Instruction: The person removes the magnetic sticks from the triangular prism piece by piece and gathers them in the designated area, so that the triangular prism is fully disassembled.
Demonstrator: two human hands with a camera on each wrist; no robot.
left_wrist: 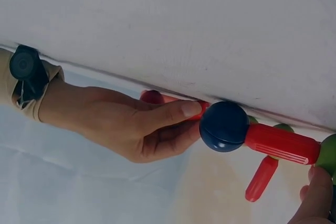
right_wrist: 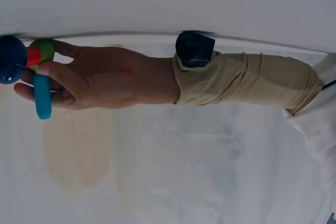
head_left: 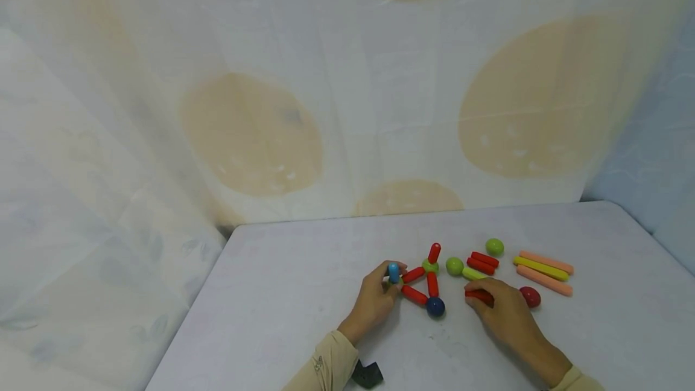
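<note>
On the table (head_left: pixel 282 294), the left hand (head_left: pixel 374 301) pinches a blue stick (head_left: pixel 393 272); the right hand (head_left: pixel 502 309) grabs a red stick (head_left: pixel 478 295).

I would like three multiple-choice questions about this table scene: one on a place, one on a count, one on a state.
1. Where is the dark blue ball?
A. at the triangle's near corner
B. beside the pink sticks
C. in a hand

2. How many green balls lie loose right of the triangle?
A. one
B. two
C. four

3. What does the left hand hold?
A. nothing
B. a yellow stick
C. a light blue stick

Answers: 1 A, two red sticks meet there. 2 B, two lie near the loose red sticks. 3 C, its fingers pinch it.
</note>
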